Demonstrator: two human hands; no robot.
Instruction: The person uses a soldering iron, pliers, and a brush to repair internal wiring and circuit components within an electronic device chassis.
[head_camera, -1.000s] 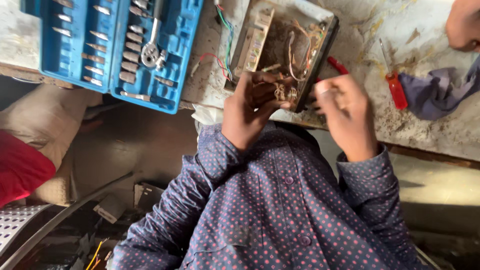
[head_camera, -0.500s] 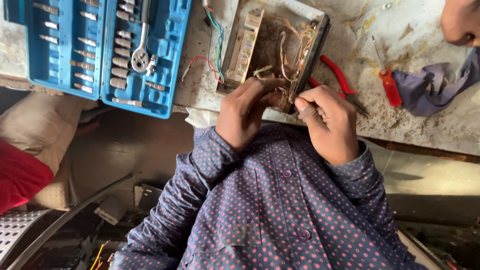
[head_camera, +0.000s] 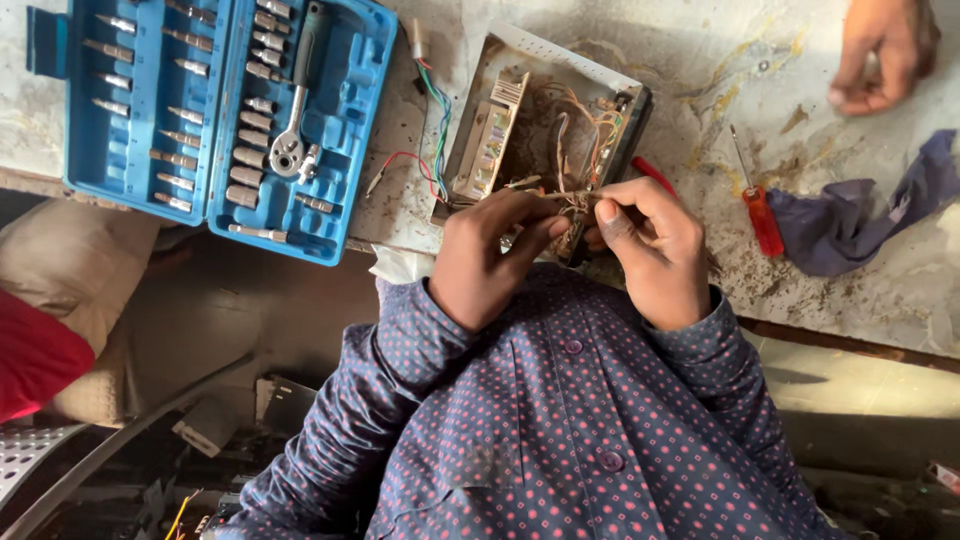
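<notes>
Together, 2 hands (head_camera: 570, 250) pinch 1 wire bundle (head_camera: 572, 198).

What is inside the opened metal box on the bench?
The metal box holds a beige component block and tangled thin wires. The left hand and right hand pinch wires at its near edge, covering that end.

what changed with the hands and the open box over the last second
Both hands, the left hand and right hand, drew closer together at the near edge of the open metal box, fingertips now pinching its thin wires. Unchanged: blue socket set open, red screwdriver on the bench.
</notes>
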